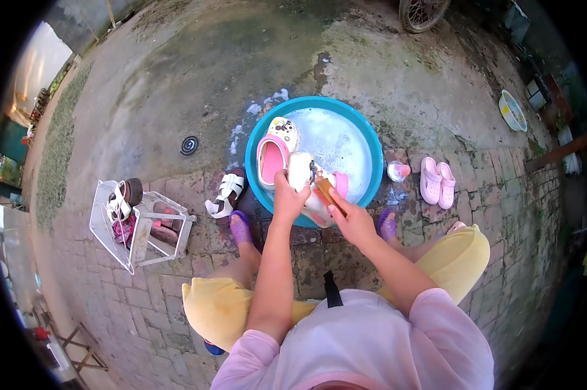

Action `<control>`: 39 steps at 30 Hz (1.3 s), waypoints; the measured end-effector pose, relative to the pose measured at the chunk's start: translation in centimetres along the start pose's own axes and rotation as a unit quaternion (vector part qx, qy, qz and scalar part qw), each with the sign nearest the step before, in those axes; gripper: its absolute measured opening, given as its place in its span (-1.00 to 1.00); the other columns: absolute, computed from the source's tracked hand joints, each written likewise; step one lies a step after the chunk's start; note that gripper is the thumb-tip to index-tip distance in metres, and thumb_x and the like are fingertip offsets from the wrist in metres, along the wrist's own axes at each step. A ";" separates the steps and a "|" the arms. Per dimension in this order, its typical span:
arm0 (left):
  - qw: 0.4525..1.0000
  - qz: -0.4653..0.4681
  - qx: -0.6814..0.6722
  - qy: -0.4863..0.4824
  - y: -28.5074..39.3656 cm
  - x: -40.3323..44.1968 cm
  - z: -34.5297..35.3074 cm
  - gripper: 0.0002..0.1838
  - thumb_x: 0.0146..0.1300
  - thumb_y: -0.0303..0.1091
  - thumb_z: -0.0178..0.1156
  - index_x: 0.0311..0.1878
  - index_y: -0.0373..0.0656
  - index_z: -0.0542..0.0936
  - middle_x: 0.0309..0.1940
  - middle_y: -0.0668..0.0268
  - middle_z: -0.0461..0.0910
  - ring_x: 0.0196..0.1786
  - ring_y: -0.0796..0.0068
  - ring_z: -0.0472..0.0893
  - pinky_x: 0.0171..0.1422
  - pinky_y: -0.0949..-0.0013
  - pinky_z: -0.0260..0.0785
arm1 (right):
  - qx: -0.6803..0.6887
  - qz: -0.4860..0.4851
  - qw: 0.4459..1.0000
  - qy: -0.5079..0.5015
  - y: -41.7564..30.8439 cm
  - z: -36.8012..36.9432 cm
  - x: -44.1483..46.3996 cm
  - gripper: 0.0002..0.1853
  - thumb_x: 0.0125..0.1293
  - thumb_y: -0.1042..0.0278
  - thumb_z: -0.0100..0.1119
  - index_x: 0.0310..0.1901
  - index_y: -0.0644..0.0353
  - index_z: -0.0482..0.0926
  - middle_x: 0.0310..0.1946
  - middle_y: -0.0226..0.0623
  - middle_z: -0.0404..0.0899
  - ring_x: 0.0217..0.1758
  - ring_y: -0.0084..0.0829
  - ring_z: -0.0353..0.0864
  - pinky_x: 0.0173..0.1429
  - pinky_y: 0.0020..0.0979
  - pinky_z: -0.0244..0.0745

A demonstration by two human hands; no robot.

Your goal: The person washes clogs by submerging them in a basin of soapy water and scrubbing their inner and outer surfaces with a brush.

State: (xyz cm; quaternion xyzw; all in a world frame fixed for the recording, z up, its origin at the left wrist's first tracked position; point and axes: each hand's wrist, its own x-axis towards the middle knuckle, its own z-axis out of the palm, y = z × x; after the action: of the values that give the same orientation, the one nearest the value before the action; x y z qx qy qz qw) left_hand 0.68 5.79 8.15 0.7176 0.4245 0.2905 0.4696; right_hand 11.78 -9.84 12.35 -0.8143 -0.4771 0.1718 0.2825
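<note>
My left hand [289,197] grips a white clog [299,170] over the near side of a teal tub [377,153]. In my right hand [352,220] is a brush [328,193] with a tan, wood-like handle, held against or close to the shoe; its bristles are mostly hidden. Another white clog [272,161] with a pink inside leans at the tub's left, beside a patterned clog toe [284,132]. Soapy, foamy water [336,140] fills the tub. Something pink and white lies beneath my hands, partly covered.
White sandals [227,193] stand left of the tub, near a white rack [141,224] holding footwear. To the right are a clear bottle [397,171] and pink clogs [438,182]. A round black drain cover [189,145] and a distant basin [512,110] are on the ground.
</note>
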 end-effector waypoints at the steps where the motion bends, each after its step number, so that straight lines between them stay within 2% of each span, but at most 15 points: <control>1: 1.000 -0.002 0.001 -0.002 0.4 -0.2 -0.2 -0.36 -0.07 -0.40 0.28 0.07 -0.40 0.22 -0.05 -0.07 0.39 0.04 0.09 0.45 0.12 0.22 0.29 | 0.042 0.052 0.997 -0.029 1.0 0.1 -0.5 -0.49 0.25 0.07 0.06 0.26 -0.29 0.29 -0.57 -0.08 0.48 -0.46 -0.09 0.57 -0.27 -0.15 0.50; 5: 1.000 0.022 -0.003 -0.012 1.7 -0.6 0.1 -0.29 -0.12 -0.36 0.27 0.12 -0.42 0.22 -0.02 -0.08 0.36 0.08 0.03 0.41 0.18 0.19 0.24 | 0.059 0.034 0.996 0.056 -1.4 -1.4 0.0 -0.51 0.27 0.06 0.02 0.25 -0.27 0.30 -0.56 -0.08 0.51 -0.42 -0.07 0.57 -0.27 -0.13 0.48; 8: 0.996 0.062 0.067 -0.002 2.6 -0.6 1.1 -0.28 -0.12 -0.35 0.28 0.14 -0.36 0.23 0.01 -0.04 0.38 0.06 0.06 0.44 0.16 0.22 0.27 | -0.021 -0.064 0.990 0.121 -3.5 -1.1 4.5 -0.53 0.29 0.08 -0.01 0.25 -0.24 0.31 -0.54 -0.05 0.54 -0.40 -0.04 0.58 -0.30 -0.11 0.46; 10: 0.996 0.066 0.065 -0.004 3.0 -0.8 1.6 -0.28 -0.13 -0.36 0.28 0.15 -0.36 0.24 0.05 -0.05 0.37 0.10 0.06 0.43 0.18 0.21 0.26 | 0.054 0.069 0.994 0.069 -3.6 -2.0 8.3 -0.51 0.29 0.11 -0.01 0.27 -0.24 0.29 -0.53 0.00 0.55 -0.39 -0.03 0.58 -0.21 -0.13 0.49; 11: 0.996 0.066 0.067 -0.007 3.0 -1.0 1.4 -0.27 -0.13 -0.36 0.28 0.16 -0.35 0.24 0.07 -0.06 0.36 0.12 0.05 0.42 0.19 0.21 0.25 | 0.057 0.070 0.994 0.070 -4.0 -2.0 7.6 -0.51 0.29 0.11 -0.01 0.27 -0.24 0.29 -0.53 0.00 0.55 -0.39 -0.03 0.58 -0.21 -0.13 0.49; 13: 0.996 0.073 0.051 -0.007 2.4 -0.6 0.8 -0.31 -0.11 -0.37 0.28 0.14 -0.34 0.26 0.08 -0.06 0.36 0.11 0.06 0.43 0.17 0.21 0.27 | 0.114 0.070 0.991 0.024 -4.6 -1.9 5.1 -0.51 0.31 0.17 0.00 0.28 -0.17 0.28 -0.49 0.02 0.57 -0.32 0.02 0.60 -0.01 -0.13 0.43; 14: 0.997 0.062 0.032 0.014 1.1 -0.1 1.1 -0.33 -0.14 -0.39 0.27 0.10 -0.37 0.27 0.02 -0.08 0.37 0.07 0.00 0.42 0.15 0.17 0.26 | 0.067 -0.013 0.996 0.053 -4.3 -0.6 3.1 -0.50 0.31 0.18 -0.01 0.29 -0.19 0.27 -0.50 0.07 0.56 -0.32 0.02 0.59 0.13 -0.13 0.37; 16: 0.999 0.032 0.010 0.018 0.6 0.1 1.1 -0.33 -0.17 -0.45 0.25 0.10 -0.40 0.26 -0.04 -0.09 0.38 0.05 -0.07 0.40 0.15 0.13 0.24 | 0.049 -0.021 0.997 0.050 -4.7 0.3 2.2 -0.51 0.30 0.18 -0.01 0.28 -0.21 0.28 -0.50 0.08 0.56 -0.32 0.03 0.59 0.20 -0.12 0.30; 20: 0.996 0.076 0.040 -0.011 2.1 -0.7 1.1 -0.29 -0.15 -0.49 0.23 0.15 -0.39 0.23 -0.03 -0.09 0.38 0.11 -0.05 0.39 0.20 0.16 0.24 | 0.081 0.073 0.994 0.021 -5.7 -2.4 8.3 -0.52 0.30 0.16 -0.02 0.28 -0.23 0.28 -0.46 0.05 0.57 -0.32 0.03 0.59 0.10 -0.13 0.38; 24: 1.000 0.018 -0.015 -0.009 1.1 -0.5 0.2 -0.31 -0.13 -0.50 0.20 0.16 -0.38 0.23 0.02 -0.07 0.37 0.13 0.03 0.40 0.23 0.20 0.23 | 0.021 -0.027 0.999 0.036 -5.4 -0.5 3.4 -0.53 0.30 0.10 -0.02 0.26 -0.23 0.31 -0.43 -0.04 0.60 -0.30 0.00 0.60 -0.18 -0.19 0.48; 29: 0.998 0.043 -0.016 -0.047 1.6 -0.8 -0.2 -0.29 -0.13 -0.51 0.17 0.19 -0.36 0.21 0.05 -0.06 0.35 0.14 0.05 0.40 0.23 0.18 0.21 | 0.068 0.125 0.990 0.022 -2.1 -1.6 8.5 -0.54 0.31 -0.03 -0.11 0.24 -0.23 0.34 -0.35 -0.04 0.62 -0.23 -0.01 0.60 -0.12 -0.16 0.47; 32: 0.985 0.101 0.023 -0.137 2.2 -1.3 -0.5 -0.21 -0.18 -0.45 0.18 0.25 -0.24 0.19 0.14 -0.02 0.28 0.27 0.05 0.25 0.33 0.17 0.09 | 0.147 0.135 0.979 0.038 0.5 -0.4 10.4 -0.52 0.32 0.02 -0.09 0.26 -0.16 0.32 -0.28 -0.05 0.63 -0.17 -0.12 0.62 -0.06 -0.27 0.47; 34: 0.986 0.098 -0.006 -0.138 2.1 -1.0 -0.9 -0.18 -0.19 -0.44 0.18 0.27 -0.23 0.16 0.18 -0.02 0.23 0.31 0.05 0.20 0.36 0.17 0.05 | 0.313 0.100 0.938 0.114 0.8 0.8 9.5 -0.49 0.32 0.07 -0.04 0.29 -0.07 0.27 -0.15 -0.08 0.61 -0.09 -0.25 0.61 0.01 -0.39 0.42; 35: 0.984 0.099 -0.035 -0.141 2.1 -0.8 -1.1 -0.14 -0.20 -0.43 0.18 0.29 -0.23 0.12 0.22 -0.03 0.18 0.35 0.05 0.15 0.39 0.17 0.01 | 0.316 0.103 0.936 0.112 0.6 1.1 9.1 -0.49 0.32 0.07 -0.04 0.29 -0.07 0.27 -0.15 -0.08 0.61 -0.09 -0.25 0.61 0.01 -0.39 0.42; 39: 0.973 0.073 0.020 -0.218 6.0 -2.0 -2.2 0.00 -0.20 -0.25 0.40 0.32 -0.22 0.07 0.29 -0.07 0.08 0.38 0.02 0.08 0.42 0.16 -0.02 | 0.386 0.136 0.902 0.133 -0.1 1.3 7.9 -0.47 0.33 0.12 -0.02 0.31 -0.02 0.24 -0.03 -0.06 0.55 -0.02 -0.33 0.57 0.03 -0.45 0.40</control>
State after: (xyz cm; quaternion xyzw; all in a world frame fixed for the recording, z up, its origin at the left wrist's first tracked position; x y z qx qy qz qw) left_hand 0.00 3.70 14.52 0.8022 0.2638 0.1517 0.5137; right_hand 14.80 -2.55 11.33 -0.7134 -0.2159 0.2693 0.6099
